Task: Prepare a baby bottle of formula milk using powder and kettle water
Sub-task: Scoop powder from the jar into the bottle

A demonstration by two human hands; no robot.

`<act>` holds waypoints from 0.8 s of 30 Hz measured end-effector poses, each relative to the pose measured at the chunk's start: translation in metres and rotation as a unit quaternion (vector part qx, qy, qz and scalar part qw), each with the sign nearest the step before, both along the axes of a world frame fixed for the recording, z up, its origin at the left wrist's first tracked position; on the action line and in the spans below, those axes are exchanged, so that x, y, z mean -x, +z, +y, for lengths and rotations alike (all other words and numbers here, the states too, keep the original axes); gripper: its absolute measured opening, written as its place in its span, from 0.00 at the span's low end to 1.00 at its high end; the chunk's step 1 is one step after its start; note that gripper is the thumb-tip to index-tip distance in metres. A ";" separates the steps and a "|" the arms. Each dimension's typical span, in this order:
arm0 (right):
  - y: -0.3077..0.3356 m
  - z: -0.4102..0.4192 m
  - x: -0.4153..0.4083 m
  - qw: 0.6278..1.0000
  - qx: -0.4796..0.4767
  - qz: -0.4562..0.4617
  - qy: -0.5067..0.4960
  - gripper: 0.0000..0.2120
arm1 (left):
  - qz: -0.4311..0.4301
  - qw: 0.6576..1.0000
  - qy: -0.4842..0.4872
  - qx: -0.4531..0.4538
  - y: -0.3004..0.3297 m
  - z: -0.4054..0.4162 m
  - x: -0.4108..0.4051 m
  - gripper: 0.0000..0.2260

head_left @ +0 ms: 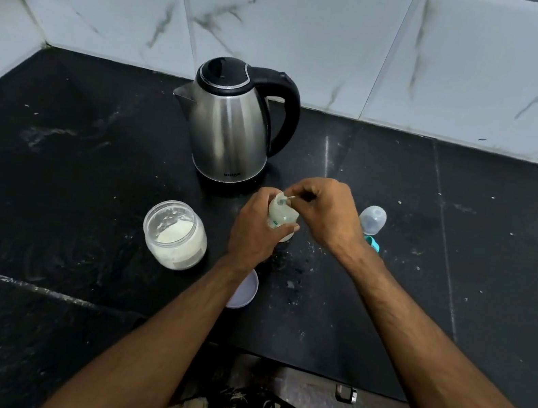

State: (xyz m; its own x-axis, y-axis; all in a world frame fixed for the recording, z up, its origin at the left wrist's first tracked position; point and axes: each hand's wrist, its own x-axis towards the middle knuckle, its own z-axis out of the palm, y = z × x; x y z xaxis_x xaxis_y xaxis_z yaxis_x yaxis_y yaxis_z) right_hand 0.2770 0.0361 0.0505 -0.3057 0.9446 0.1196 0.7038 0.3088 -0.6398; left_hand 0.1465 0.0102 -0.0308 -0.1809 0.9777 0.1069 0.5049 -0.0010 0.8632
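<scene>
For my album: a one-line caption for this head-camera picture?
Left hand steadies a baby bottle while right hand tips a scoop into it, beside kettle and powder jar.

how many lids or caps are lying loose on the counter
3: a pale jar lid partly under the left forearm, a clear dome cap right of the right hand, and a teal ring just below that cap. The arms may hide others.

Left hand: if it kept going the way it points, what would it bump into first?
The left hand is wrapped round the bottle and points up and away toward the kettle. Going straight on, it would probably meet the kettle's base first, though depth is hard to judge from one view.
</scene>
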 end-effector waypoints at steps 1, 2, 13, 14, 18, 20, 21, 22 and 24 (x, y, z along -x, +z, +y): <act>0.000 0.000 0.000 1.000 -0.015 -0.009 -0.002 0.06 | 0.001 1.000 0.002 0.000 0.000 0.000 0.000 0.26; 0.000 -0.001 0.001 0.999 -0.022 -0.027 0.003 0.07 | 0.002 1.000 0.003 0.000 0.000 -0.001 0.000 0.26; -0.002 -0.001 -0.002 1.000 0.007 0.006 0.004 0.06 | -0.004 1.000 0.004 0.004 0.002 -0.003 -0.001 0.26; -0.002 -0.001 -0.002 1.000 -0.001 0.026 -0.009 0.05 | -0.004 1.000 0.005 0.003 0.003 -0.003 -0.001 0.26; -0.003 0.000 -0.005 1.000 0.006 0.026 0.002 0.05 | -0.004 1.000 0.005 0.002 0.003 -0.003 0.000 0.26; -0.004 -0.001 -0.006 1.000 0.006 0.026 0.008 0.06 | -0.003 1.000 0.005 0.000 0.003 -0.004 -0.001 0.26; -0.004 -0.001 -0.006 0.999 -0.009 0.036 -0.003 0.05 | -0.002 1.000 0.005 -0.002 0.003 -0.004 -0.001 0.26; -0.003 0.000 -0.006 0.999 -0.024 0.044 -0.013 0.05 | 0.001 1.000 0.006 -0.003 0.003 -0.003 -0.001 0.26; -0.002 0.000 -0.006 0.999 -0.026 0.031 -0.001 0.05 | 0.004 1.000 0.006 -0.001 0.003 -0.003 -0.001 0.26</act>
